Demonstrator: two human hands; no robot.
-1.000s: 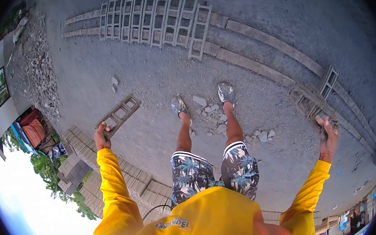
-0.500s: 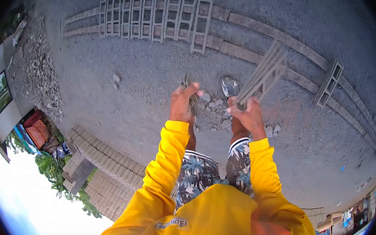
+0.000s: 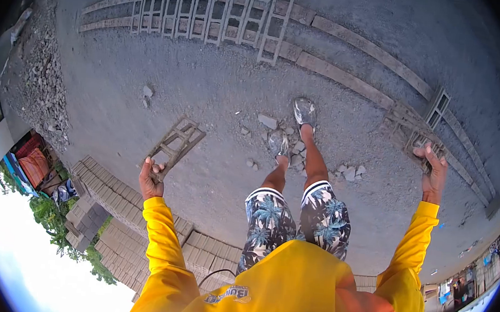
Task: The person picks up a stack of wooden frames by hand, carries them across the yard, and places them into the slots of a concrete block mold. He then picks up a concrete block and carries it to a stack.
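My left hand [image 3: 151,180] is out to the left, closed on one end of a grey concrete hollow block [image 3: 188,131]. That block tilts up and away to the right, its openings showing. On the far right, my right hand [image 3: 434,175] grips the near end of another concrete hollow block [image 3: 404,123], smeared by motion. It overlaps the plank track on the ground behind it; whether it touches cannot be made out. Just beyond it, a single hollow block [image 3: 438,108] lies across the planks.
Several hollow blocks [image 3: 234,12] form a row across two lines of planks [image 3: 352,79]. Broken chunks [image 3: 268,121] lie around my feet. Gravel [image 3: 45,79] is heaped at left, and stacked blocks [image 3: 121,195] stand behind me on the left.
My hands have spread from in front of my legs to either side, each with a block. The right block has swung right toward the planks. Both feet now show among the chunks.
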